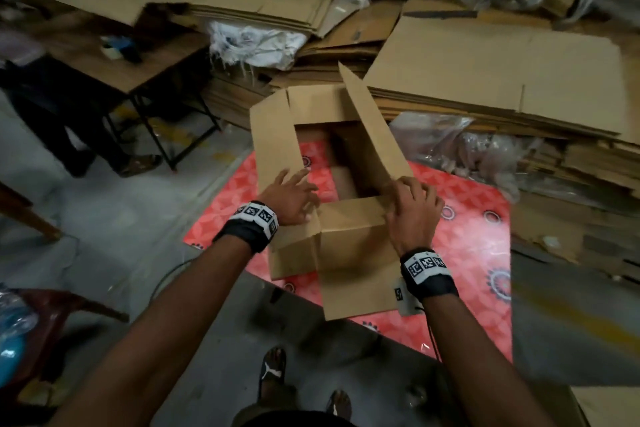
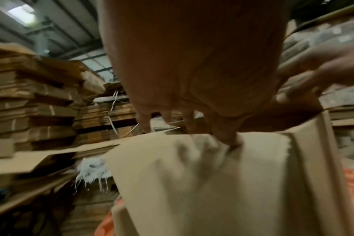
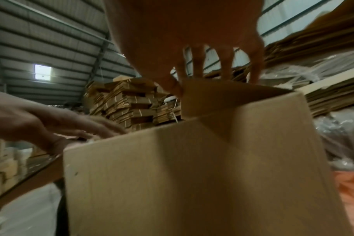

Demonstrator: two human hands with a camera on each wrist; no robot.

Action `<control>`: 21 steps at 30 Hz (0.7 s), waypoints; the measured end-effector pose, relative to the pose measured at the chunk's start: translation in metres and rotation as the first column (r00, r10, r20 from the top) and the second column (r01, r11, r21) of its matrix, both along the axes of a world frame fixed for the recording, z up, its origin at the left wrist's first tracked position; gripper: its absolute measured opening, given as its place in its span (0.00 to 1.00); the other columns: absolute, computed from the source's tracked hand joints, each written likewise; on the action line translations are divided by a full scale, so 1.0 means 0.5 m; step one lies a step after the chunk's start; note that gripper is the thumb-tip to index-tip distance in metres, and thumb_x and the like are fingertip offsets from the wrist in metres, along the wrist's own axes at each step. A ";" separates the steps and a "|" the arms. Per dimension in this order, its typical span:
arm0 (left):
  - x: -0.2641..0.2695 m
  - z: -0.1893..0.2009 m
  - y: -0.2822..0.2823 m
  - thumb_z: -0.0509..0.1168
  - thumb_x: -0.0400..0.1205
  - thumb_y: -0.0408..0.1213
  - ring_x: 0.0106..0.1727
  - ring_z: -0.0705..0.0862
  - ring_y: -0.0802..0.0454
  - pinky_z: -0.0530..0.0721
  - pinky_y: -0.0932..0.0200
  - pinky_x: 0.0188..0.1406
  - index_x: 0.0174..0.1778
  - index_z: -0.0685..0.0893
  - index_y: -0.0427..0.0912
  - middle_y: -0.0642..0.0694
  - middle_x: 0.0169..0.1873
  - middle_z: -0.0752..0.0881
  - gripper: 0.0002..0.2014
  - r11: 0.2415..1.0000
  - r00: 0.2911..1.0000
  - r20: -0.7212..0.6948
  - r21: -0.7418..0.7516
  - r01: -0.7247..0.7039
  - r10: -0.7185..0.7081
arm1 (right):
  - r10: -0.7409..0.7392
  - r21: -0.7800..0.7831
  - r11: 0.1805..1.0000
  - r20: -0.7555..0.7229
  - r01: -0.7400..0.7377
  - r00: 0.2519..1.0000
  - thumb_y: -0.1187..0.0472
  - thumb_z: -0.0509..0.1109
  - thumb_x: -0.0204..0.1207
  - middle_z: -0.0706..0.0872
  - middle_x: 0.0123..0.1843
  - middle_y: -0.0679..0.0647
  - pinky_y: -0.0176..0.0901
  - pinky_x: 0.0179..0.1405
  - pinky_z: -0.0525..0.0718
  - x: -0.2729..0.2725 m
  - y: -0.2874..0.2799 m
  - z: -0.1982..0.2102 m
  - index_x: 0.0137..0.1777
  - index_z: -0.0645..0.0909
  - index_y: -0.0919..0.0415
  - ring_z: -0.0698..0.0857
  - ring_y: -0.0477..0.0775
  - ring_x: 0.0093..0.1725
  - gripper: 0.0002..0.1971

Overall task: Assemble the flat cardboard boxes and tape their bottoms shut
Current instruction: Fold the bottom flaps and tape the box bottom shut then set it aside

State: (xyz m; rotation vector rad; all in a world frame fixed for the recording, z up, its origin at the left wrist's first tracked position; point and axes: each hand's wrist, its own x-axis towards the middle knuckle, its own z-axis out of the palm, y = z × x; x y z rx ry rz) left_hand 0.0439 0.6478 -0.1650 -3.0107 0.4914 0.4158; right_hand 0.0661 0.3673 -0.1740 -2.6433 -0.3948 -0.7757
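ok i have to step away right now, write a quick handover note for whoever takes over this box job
Left hand: open, fingers spread on the left flap.
Right hand: fingers curled over the edge of the right flap, which stands up.
The box stands opened out on the red mat; the near flap is folded in.
Left to do: fold in the long flaps and tape the seam. No tape on the box. Flat boxes lie stacked behind.

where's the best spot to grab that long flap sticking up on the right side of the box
Probably the long right flap by its free top edge near the middle, coming from the right, outside the cardboard box. It stands tilted with that edge exposed; the right hand is at its near corner.
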 end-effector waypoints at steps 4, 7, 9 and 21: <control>0.056 -0.015 -0.001 0.69 0.81 0.50 0.90 0.54 0.50 0.42 0.31 0.86 0.65 0.83 0.56 0.50 0.78 0.78 0.17 0.989 0.994 -0.052 -0.114 0.092 -0.099 | -0.162 -0.060 0.982 0.198 0.177 0.967 0.66 0.75 0.63 0.87 0.65 0.53 0.63 0.62 0.73 0.052 -0.054 0.007 0.57 0.89 0.57 0.76 0.66 0.63 0.19; 0.079 -0.050 0.013 0.70 0.79 0.52 0.86 0.66 0.47 0.40 0.33 0.85 0.63 0.83 0.57 0.50 0.72 0.82 0.17 0.968 0.991 -0.024 -0.219 0.123 -0.131 | -0.341 -0.121 0.929 0.081 0.349 0.937 0.66 0.78 0.63 0.82 0.74 0.58 0.73 0.72 0.70 0.088 -0.086 0.012 0.59 0.89 0.59 0.72 0.71 0.72 0.21; 0.088 -0.071 0.021 0.67 0.77 0.56 0.84 0.69 0.48 0.41 0.34 0.85 0.64 0.83 0.56 0.51 0.70 0.83 0.20 0.956 0.986 0.016 -0.244 0.166 -0.168 | -0.444 -0.162 0.891 -0.124 0.424 0.887 0.60 0.73 0.68 0.71 0.84 0.60 0.81 0.78 0.61 0.101 -0.096 0.001 0.70 0.84 0.58 0.66 0.77 0.79 0.27; 0.105 -0.097 0.035 0.77 0.73 0.51 0.73 0.75 0.50 0.62 0.42 0.81 0.55 0.87 0.49 0.50 0.63 0.83 0.17 0.812 0.982 0.068 -0.555 0.182 -0.174 | -0.459 -0.119 0.864 -0.589 0.490 0.665 0.42 0.59 0.86 0.77 0.76 0.60 0.77 0.74 0.63 0.116 -0.078 -0.100 0.78 0.73 0.54 0.68 0.68 0.77 0.26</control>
